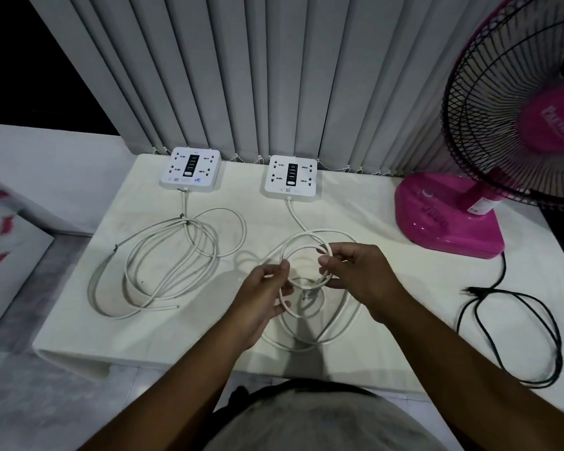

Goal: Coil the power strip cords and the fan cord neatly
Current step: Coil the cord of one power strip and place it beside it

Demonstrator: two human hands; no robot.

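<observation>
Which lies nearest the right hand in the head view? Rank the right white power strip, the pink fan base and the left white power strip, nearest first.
From the right hand, whose grip is on the white cord:
1. Right white power strip, just beyond the hand, toward the blinds.
2. Pink fan base, off to the right.
3. Left white power strip, far across on the left.

Both hands, left (pixel 267 289) and right (pixel 355 271), pinch small loops of the right strip's cord (pixel 298 219); left cord (pixel 163 255) and black fan cord (pixel 518 327) lie loose.
</observation>
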